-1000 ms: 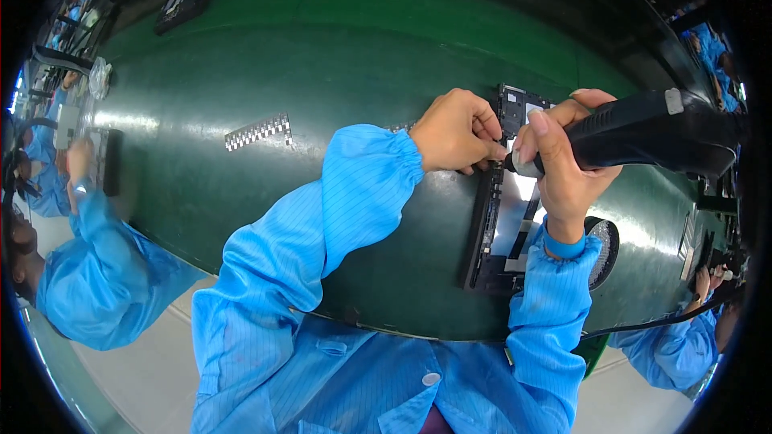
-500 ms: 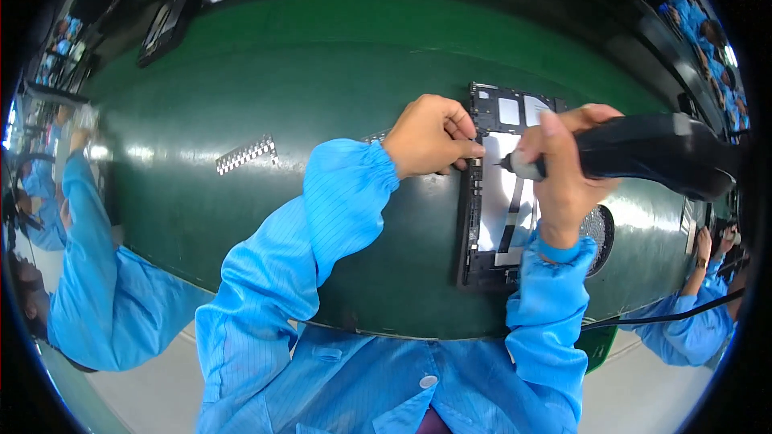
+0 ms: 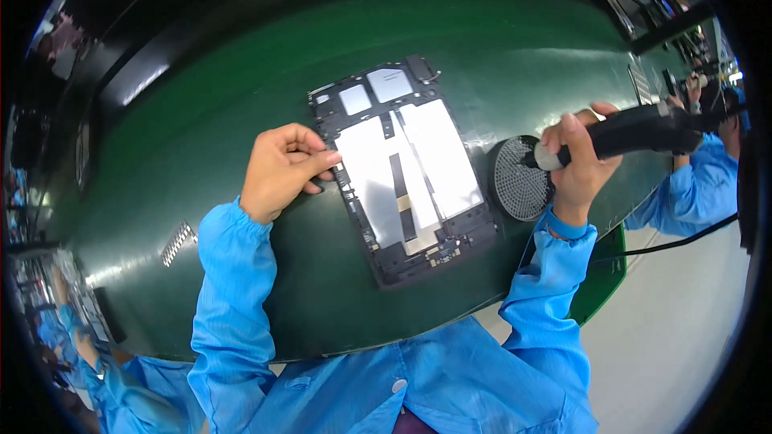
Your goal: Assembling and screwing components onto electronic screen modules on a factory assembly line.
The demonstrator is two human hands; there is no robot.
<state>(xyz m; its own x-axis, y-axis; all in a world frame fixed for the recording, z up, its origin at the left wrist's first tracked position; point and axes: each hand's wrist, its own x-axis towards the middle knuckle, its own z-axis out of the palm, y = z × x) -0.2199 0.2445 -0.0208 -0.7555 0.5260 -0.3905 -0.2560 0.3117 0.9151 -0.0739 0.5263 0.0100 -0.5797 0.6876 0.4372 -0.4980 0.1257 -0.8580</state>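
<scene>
Head view: a flat electronic device (image 3: 450, 153) with its inside exposed lies on the green worktop (image 3: 314, 297), slightly askew, its top toward eleven o'clock; flat on its back, its inner parts are all within reach. At its nine o'clock edge, the left hand (image 3: 291, 167) brings thumb and forefinger narrowly together, perhaps to steady the frame; I cannot tell whether anything sits between them. Off at three o'clock, the right hand (image 3: 582, 162) is wrapped around a black powered screwdriver (image 3: 643, 132), thumb along its front, probably for aim. Its tip points toward nine o'clock, over a round dimpled tray (image 3: 515, 193) just beside the device, seemingly placed there to keep small parts close. One small checkered strip (image 3: 178, 243) lies well apart, toward eight o'clock.
</scene>
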